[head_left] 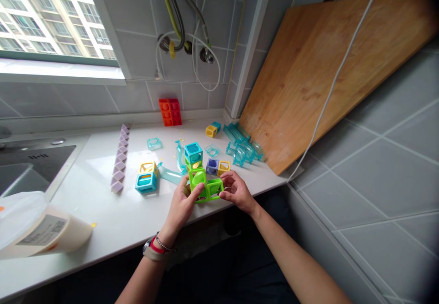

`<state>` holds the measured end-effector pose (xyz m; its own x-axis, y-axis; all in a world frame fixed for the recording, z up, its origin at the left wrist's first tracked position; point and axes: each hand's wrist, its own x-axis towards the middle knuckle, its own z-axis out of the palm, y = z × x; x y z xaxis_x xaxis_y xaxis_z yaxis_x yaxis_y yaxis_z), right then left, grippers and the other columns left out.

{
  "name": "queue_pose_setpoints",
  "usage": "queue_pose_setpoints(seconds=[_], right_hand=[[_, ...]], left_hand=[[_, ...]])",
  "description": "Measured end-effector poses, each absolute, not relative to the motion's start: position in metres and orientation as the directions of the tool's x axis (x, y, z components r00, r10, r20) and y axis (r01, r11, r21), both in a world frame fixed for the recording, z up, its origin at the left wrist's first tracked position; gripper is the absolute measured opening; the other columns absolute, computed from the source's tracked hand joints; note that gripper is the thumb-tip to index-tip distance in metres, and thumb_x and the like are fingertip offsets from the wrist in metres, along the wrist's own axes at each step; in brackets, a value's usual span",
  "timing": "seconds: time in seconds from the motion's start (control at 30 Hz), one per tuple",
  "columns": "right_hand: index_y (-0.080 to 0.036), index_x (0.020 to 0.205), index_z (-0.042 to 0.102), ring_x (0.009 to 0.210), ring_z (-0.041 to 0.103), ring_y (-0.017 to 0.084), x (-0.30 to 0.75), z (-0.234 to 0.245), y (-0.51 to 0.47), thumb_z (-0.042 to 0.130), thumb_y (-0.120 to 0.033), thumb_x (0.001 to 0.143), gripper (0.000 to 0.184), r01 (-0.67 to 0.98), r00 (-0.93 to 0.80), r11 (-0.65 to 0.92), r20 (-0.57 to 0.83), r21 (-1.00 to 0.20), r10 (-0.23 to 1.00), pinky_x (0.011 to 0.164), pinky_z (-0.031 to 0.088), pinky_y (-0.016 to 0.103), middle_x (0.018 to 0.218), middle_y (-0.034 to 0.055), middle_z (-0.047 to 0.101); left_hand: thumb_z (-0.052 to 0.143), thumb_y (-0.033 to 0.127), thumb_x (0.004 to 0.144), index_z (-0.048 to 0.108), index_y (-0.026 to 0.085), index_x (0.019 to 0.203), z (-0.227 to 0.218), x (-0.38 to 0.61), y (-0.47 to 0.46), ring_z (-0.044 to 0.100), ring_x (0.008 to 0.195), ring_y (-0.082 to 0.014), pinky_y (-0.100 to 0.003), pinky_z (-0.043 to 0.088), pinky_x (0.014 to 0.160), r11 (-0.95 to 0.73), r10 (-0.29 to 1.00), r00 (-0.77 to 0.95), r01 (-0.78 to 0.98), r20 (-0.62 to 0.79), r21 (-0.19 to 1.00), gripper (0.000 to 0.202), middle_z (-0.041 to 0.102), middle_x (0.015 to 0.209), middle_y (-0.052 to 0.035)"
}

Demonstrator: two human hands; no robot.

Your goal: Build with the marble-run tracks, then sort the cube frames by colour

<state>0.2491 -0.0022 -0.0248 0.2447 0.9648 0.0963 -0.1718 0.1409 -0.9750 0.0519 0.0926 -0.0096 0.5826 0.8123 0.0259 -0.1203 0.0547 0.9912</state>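
Observation:
Near the counter's front edge, my left hand (182,202) is closed on the left side of some joined green toy cubes (198,179). My right hand (237,191) has its thumb and fingers at the right end of the same green piece. A blue cube (194,152) tops the stack behind it. To the left, a curved clear-teal track (169,174) runs from a yellow and blue cube pair (146,183) toward the stack. A purple cube (212,166) and a yellow cube (224,167) stand just behind my right hand.
Several clear-teal tube pieces (242,146) lie by a leaning wooden board (318,66). Red blocks (170,112) stand at the wall. A row of lilac pieces (120,157) lies beside the sink (65,157). A large plastic tub (41,226) is at front left; a white cable (338,73) hangs right.

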Motion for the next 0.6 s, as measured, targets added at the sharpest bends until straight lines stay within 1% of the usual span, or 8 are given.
queue_pose_setpoints(seconds=[0.07,0.1,0.2,0.33,0.5,0.6], right_hand=[[-0.027,0.125,0.067,0.083,0.067,0.018,0.2490,-0.0250,-0.0028,0.095,-0.038,0.070,0.062,-0.164,0.213,0.144,0.108,-0.976,0.971,0.074,0.057,0.029,0.094,0.0010,0.069],[-0.026,0.126,0.069,0.084,0.068,0.018,0.2491,-0.0255,-0.0029,0.093,-0.039,0.072,0.060,-0.156,0.196,0.139,0.108,-0.978,0.975,0.075,0.057,0.029,0.095,0.0019,0.071],[-0.024,0.121,0.075,0.086,0.071,0.020,0.2494,-0.0277,-0.0029,0.091,-0.040,0.075,0.051,-0.142,0.176,0.120,0.094,-0.983,0.980,0.078,0.058,0.032,0.098,0.0041,0.075],[-0.024,0.120,0.077,0.089,0.073,0.022,0.2485,-0.0290,-0.0023,0.093,-0.041,0.072,0.053,-0.159,0.194,0.111,0.079,-0.981,0.978,0.083,0.059,0.036,0.099,0.0038,0.078],[-0.024,0.118,0.079,0.092,0.073,0.024,0.2460,-0.0281,-0.0020,0.092,-0.044,0.073,0.051,-0.150,0.228,0.108,0.071,-0.983,0.971,0.080,0.060,0.035,0.098,0.0049,0.077],[-0.024,0.119,0.078,0.093,0.072,0.024,0.2467,-0.0291,-0.0021,0.092,-0.045,0.073,0.052,-0.148,0.216,0.112,0.078,-0.983,0.973,0.079,0.060,0.034,0.099,0.0057,0.077]], left_hand=[[0.074,0.055,0.091,0.057,0.019,0.129,-0.0106,0.0517,0.0929,0.078,0.098,-0.0291,-0.035,0.063,0.080,0.063,0.812,0.584,-0.125,0.022,0.990,0.056,0.080,0.107,-0.0081],[0.074,0.055,0.090,0.057,0.019,0.129,-0.0109,0.0517,0.0930,0.078,0.096,-0.0286,-0.035,0.063,0.079,0.066,0.814,0.581,-0.126,0.020,0.990,0.056,0.080,0.107,-0.0080],[0.074,0.056,0.090,0.057,0.020,0.130,-0.0105,0.0517,0.0930,0.078,0.090,-0.0266,-0.034,0.063,0.078,0.069,0.819,0.574,-0.129,0.018,0.989,0.056,0.080,0.105,-0.0067],[0.074,0.056,0.090,0.058,0.019,0.130,-0.0079,0.0518,0.0928,0.077,0.085,-0.0250,-0.034,0.063,0.076,0.062,0.822,0.569,-0.124,0.020,0.990,0.057,0.080,0.103,-0.0063],[0.073,0.056,0.091,0.059,0.018,0.127,-0.0068,0.0517,0.0928,0.077,0.088,-0.0246,-0.031,0.061,0.076,0.029,0.828,0.560,-0.111,0.038,0.993,0.053,0.080,0.101,-0.0056],[0.072,0.056,0.091,0.060,0.019,0.127,-0.0075,0.0515,0.0926,0.077,0.089,-0.0254,-0.032,0.061,0.076,0.021,0.828,0.559,-0.104,0.041,0.994,0.053,0.080,0.101,-0.0054]])
